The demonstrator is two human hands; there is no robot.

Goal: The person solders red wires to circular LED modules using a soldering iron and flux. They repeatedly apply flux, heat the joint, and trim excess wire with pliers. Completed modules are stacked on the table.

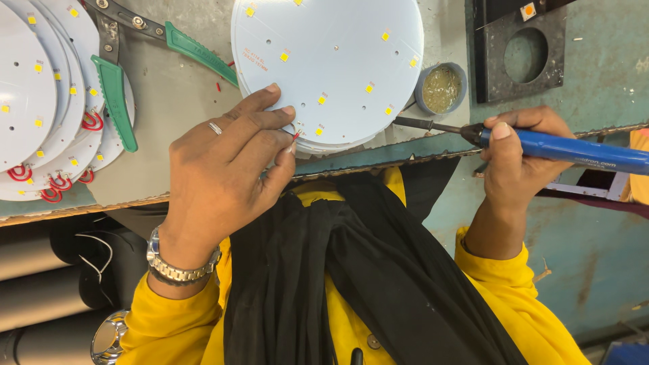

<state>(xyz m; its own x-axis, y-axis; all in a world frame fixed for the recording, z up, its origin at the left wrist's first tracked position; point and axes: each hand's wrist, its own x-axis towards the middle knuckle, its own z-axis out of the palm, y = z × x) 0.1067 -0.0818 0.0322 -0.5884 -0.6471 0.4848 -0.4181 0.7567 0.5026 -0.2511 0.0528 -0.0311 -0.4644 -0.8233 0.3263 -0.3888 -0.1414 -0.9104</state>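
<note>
My left hand rests on the near edge of a stack of round white LED boards dotted with small yellow chips, and pinches a thin red wire against the rim. My right hand grips a blue-handled soldering iron; its dark tip points left, a little short of the stack's edge. A ring and a metal watch are on my left hand and wrist.
A small round tin of flux sits right of the stack. Green-handled pliers lie over another pile of white boards with red wire loops at left. A black block with a round hole stands at the upper right.
</note>
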